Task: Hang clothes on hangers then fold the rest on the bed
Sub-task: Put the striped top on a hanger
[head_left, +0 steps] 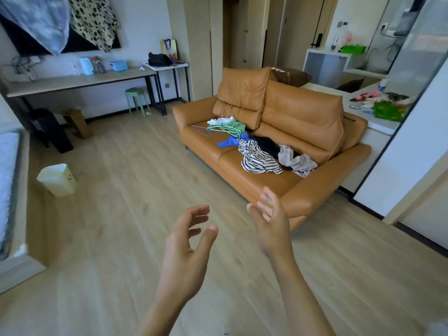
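We hold our left hand (188, 241) and right hand (271, 219) open and empty, and next must reach the heap of mixed crumpled clothes (261, 151) and thin green plastic hangers (224, 128) on the tan leather sofa (303, 117).

The clothes (261, 151) lie unfolded in a crumpled heap on the seat of the orange sofa (303, 117): a white piece (219, 121), a green piece (239, 126), a blue piece (228, 142), a black-and-white striped garment (257, 158), a black garment (268, 144) and a pale garment (297, 162). Thin green hangers (223, 128) lie on the green piece, with a purple hanger (202, 130) just beside them on the bare seat. The bed (9, 180) shows only its pale edge at far left, well apart from the heap.
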`<state>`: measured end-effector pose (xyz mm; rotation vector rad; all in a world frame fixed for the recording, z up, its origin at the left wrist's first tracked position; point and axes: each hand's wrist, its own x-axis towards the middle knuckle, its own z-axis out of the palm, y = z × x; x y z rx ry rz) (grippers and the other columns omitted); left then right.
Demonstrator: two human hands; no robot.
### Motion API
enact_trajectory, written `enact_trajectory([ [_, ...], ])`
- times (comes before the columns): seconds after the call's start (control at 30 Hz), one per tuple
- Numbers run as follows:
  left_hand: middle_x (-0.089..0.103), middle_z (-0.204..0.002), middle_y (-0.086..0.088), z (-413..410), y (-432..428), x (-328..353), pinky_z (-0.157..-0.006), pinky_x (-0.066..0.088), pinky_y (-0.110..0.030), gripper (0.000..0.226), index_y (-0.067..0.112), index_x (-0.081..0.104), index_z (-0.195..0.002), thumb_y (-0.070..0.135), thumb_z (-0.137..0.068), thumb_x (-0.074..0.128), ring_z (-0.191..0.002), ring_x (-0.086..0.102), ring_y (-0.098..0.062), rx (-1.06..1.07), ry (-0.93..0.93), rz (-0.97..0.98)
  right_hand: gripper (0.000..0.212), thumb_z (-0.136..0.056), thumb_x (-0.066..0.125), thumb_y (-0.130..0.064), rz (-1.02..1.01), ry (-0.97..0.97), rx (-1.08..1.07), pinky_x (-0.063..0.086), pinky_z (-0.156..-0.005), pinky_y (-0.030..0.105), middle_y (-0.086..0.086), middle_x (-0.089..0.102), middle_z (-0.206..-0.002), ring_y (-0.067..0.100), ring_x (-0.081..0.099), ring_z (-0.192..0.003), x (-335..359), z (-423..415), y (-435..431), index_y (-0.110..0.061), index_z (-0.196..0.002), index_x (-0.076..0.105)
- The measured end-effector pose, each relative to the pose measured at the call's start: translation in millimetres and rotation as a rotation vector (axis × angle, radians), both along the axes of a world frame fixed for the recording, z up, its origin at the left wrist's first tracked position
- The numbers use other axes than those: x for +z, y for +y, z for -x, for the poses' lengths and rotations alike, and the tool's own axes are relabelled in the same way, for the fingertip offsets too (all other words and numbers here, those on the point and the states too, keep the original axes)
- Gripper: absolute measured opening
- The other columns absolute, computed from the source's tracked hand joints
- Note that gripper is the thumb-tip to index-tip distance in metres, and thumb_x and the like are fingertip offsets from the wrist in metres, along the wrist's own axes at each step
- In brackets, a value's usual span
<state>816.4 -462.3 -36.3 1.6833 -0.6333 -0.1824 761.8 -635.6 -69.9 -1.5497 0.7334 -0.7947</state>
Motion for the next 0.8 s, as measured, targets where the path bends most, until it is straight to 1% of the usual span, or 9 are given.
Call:
enact_trajectory([
  [0.1,0.066,-0.117,0.019,-48,-45,7,-0.096,0.048,-0.029,0.031,0.034,0.061,-0.118,0.037,-0.087,0.058,-0.118,0.06,-0.004,0.012,-0.01,0.019,0.06,-0.093,0.069,-0.02,0.005,0.004,0.038,0.044,-0.102,0.028,-0.009,0.052,-0.137,0.003,0.055,-0.122,6,-53,-39,-0.029,-0.147,0.043],
  [0.2,0.066,-0.119,0.018,-92,-86,7,-0.096,0.048,-0.03,0.031,0.034,0.061,-0.119,0.037,-0.088,0.059,-0.118,0.06,-0.005,0.009,0.01,0.019,0.06,-0.093,0.069,-0.02,0.014,0.02,0.067,0.044,-0.104,0.028,-0.011,0.052,-0.136,0.002,0.055,-0.122,6,-98,-71,-0.028,-0.148,0.043],
  [0.33,0.066,-0.119,0.017,-151,-139,-1,-0.097,0.049,-0.033,0.032,0.032,0.062,-0.119,0.036,-0.086,0.059,-0.116,0.061,-0.005,-0.004,0.048,0.032,0.06,-0.094,0.068,-0.019,0.027,0.065,0.093,0.041,-0.099,0.02,-0.014,0.052,-0.136,-0.004,0.053,-0.122,2,-152,-113,-0.031,-0.147,0.043],
  [0.37,0.067,-0.118,0.017,-169,-154,-4,-0.097,0.05,-0.033,0.033,0.031,0.062,-0.118,0.035,-0.086,0.059,-0.115,0.061,-0.005,-0.006,0.059,0.033,0.059,-0.093,0.068,-0.018,0.019,0.073,0.088,0.042,-0.1,0.021,-0.013,0.052,-0.136,-0.003,0.054,-0.122,-1,-167,-127,-0.032,-0.146,0.043],
  [0.47,0.067,-0.116,0.02,-228,-203,-17,-0.097,0.05,-0.034,0.033,0.03,0.062,-0.117,0.036,-0.085,0.06,-0.113,0.062,-0.005,-0.021,0.076,0.044,0.058,-0.093,0.069,-0.017,0.01,0.093,0.025,0.046,-0.107,0.032,-0.01,0.054,-0.136,0.003,0.057,-0.122,-15,-218,-180,-0.031,-0.144,0.046],
  [0.57,0.067,-0.115,0.021,-288,-245,-23,-0.097,0.05,-0.035,0.033,0.031,0.062,-0.116,0.04,-0.084,0.06,-0.113,0.062,-0.005,-0.038,0.075,0.054,0.059,-0.092,0.069,-0.024,0.016,0.13,-0.021,0.045,-0.109,0.037,-0.01,0.054,-0.138,0.005,0.056,-0.124,-17,-265,-228,-0.029,-0.146,0.045],
  [0.7,0.067,-0.114,0.021,-374,-314,-22,-0.096,0.051,-0.034,0.03,0.03,0.063,-0.114,0.033,-0.085,0.059,-0.113,0.061,-0.003,-0.087,0.089,0.057,0.057,-0.095,0.066,-0.017,0.008,0.143,-0.051,0.045,-0.109,0.035,-0.011,0.053,-0.137,0.001,0.056,-0.12,-13,-336,-294,-0.024,-0.147,0.046],
  [0.8,0.067,-0.116,0.018,-421,-360,-17,-0.097,0.05,-0.033,0.03,0.028,0.063,-0.115,0.032,-0.085,0.059,-0.114,0.061,-0.003,-0.14,0.095,0.051,0.056,-0.095,0.067,-0.016,-0.005,0.144,-0.077,0.045,-0.103,0.026,-0.01,0.054,-0.138,0.0,0.057,-0.12,-11,-378,-334,-0.023,-0.147,0.046],
])
